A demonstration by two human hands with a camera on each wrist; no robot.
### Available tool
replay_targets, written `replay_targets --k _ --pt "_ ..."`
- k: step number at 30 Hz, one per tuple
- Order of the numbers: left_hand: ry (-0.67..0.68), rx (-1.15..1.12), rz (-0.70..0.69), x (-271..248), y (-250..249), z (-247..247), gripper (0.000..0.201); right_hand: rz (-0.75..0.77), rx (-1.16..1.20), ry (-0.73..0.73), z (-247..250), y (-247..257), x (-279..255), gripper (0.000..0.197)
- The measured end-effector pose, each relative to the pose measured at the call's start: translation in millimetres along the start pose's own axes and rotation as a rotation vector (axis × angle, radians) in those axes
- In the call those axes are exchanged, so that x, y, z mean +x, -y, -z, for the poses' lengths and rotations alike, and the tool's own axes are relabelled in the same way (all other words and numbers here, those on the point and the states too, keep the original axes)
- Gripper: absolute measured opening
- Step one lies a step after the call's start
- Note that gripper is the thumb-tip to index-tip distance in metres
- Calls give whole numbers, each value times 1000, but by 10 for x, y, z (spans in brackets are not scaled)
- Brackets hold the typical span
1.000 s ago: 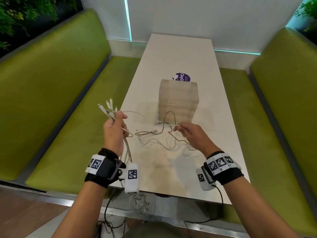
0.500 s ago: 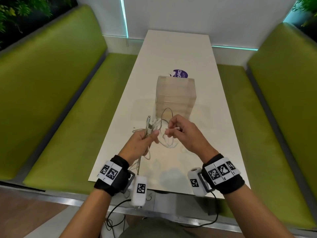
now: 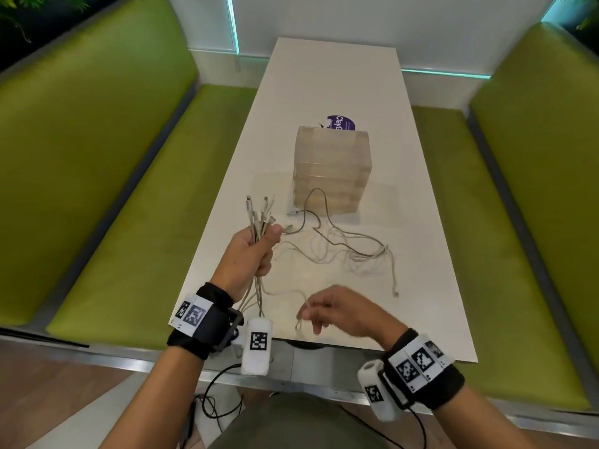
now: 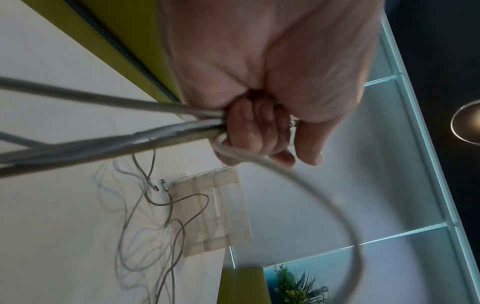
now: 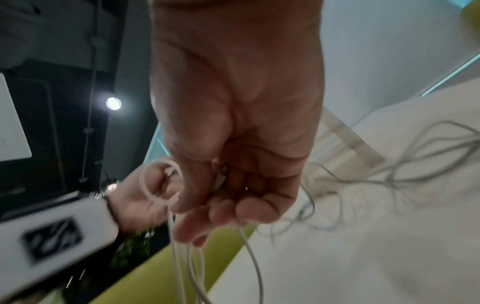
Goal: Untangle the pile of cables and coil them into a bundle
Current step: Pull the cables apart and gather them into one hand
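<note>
My left hand [image 3: 256,251] grips a bunch of white cables [image 3: 259,215] in its fist [image 4: 255,127], with several plug ends fanning out above the thumb. Their lengths hang down past my left wrist. My right hand [image 3: 327,311] is near the table's front edge, and its curled fingers [image 5: 215,214] hold a thin white cable [image 3: 303,311] that loops beside the thumb. More loose cables [image 3: 353,251] lie tangled on the white table [image 3: 324,76], between my hands and the box.
A translucent plastic box [image 3: 332,170] stands mid-table just beyond the tangle, with a purple sticker [image 3: 340,122] behind it. Green bench seats [image 3: 123,228] flank the table on both sides. A white wall closes the far end.
My hands, close together over the tangle half a second ago, have parted. The right hand has drawn back to the front edge with one cable. The left hand still grips the plug ends.
</note>
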State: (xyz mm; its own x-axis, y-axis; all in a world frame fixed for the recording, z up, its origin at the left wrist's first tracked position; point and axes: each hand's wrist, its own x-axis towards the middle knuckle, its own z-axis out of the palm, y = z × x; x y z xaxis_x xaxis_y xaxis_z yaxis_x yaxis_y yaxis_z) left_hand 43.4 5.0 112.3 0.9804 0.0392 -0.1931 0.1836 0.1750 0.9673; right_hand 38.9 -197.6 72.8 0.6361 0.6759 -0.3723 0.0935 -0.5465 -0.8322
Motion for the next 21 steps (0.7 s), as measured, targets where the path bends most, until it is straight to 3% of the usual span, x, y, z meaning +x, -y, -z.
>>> replay_targets --k 5,10,13,16,21 --pt "37 -35 -28 -37 -34 -40 23 -138 -160 241 -469 -288 -3 34" --pt "52 -55 -25 -64 -52 -49 24 -240 -252 265 -536 -419 -35 55" --pt "57 -54 -22 -80 -44 -46 24 -218 -313 288 -496 -447 -68 63" --pt "71 -49 -19 -94 -36 -74 25 -179 -329 232 -433 -440 -56 51" --pt "96 1 -12 -121 -20 -127 19 -169 -169 -2 -288 -470 -31 29"
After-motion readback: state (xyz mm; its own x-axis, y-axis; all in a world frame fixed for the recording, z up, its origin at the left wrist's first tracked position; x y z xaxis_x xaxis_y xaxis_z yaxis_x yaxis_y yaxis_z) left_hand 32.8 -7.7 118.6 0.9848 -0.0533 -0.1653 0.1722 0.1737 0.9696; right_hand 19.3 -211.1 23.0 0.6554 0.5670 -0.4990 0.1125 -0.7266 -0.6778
